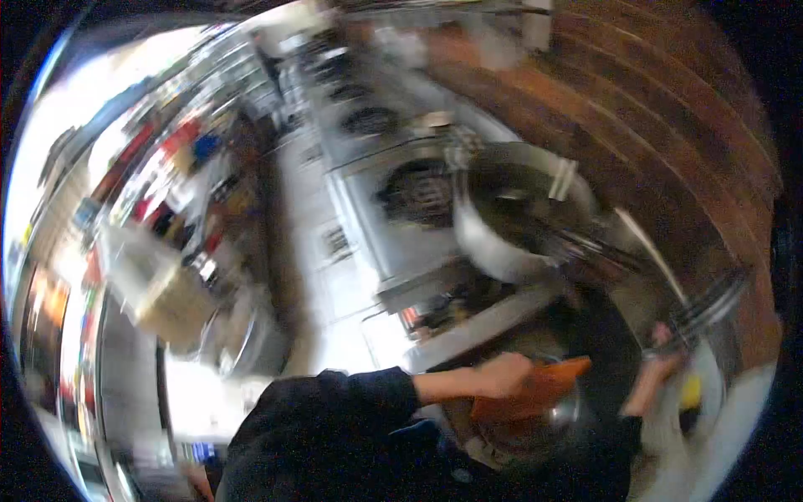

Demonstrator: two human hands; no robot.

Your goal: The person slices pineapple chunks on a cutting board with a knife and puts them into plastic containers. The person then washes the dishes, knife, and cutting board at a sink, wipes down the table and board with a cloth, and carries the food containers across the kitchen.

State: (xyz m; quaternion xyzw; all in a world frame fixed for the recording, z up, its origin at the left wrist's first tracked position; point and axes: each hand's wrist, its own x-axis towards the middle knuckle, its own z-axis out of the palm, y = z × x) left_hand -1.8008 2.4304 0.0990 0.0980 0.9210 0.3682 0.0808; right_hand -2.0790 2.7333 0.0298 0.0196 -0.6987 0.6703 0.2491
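My left hand (506, 375) is closed on an orange cloth (548, 386), which lies over or against a shiny metal vessel (562, 413) in front of my body. Off to the right, my right hand (662, 368) is closed, fingers smeared by motion. A dark metal utensil (711, 308) with several bars or edges extends up and right from it; its kind is too blurred to tell. Beyond both hands stands a large pot (481, 238) with long handles leaning over its rim.
A steel stove (343, 159) with several round burners (418, 194) runs away from me beside a brown tiled wall (652, 109). A yellow and black item (690, 402) is right of my right hand. Cluttered shelving (180, 159) and a pale container (163, 293) stand left of the light floor (309, 251).
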